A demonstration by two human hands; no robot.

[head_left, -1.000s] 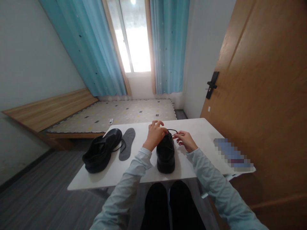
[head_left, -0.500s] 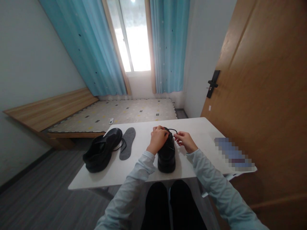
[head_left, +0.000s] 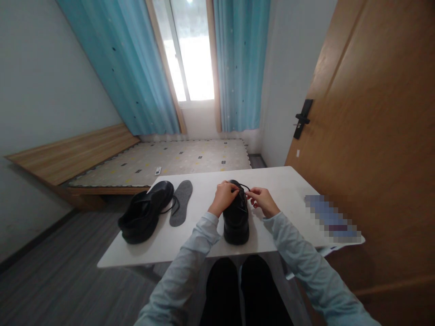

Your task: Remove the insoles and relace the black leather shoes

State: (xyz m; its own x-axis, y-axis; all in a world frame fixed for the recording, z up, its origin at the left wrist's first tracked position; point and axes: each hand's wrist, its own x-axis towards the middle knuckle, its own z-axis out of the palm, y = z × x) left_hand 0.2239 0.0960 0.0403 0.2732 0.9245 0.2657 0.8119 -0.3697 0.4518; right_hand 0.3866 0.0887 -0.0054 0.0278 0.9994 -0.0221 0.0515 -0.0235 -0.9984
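Left hand (head_left: 224, 198) rests on the black shoe (head_left: 235, 232), grip unclear; right hand (head_left: 261, 200) pinches the lace (head_left: 244, 185). Gentle, even pulls with the shoe kept flat seem best.

Blue curtains (head_left: 243, 68) flank a bright window (head_left: 197, 68) beyond a patterned mattress (head_left: 183, 157)

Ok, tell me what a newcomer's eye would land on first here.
Probably the bright window between blue curtains at the back. Next, on the white table, the black shoe with the left hand on it and the right hand pinching its lace. Left of them are a second black shoe and a grey insole.
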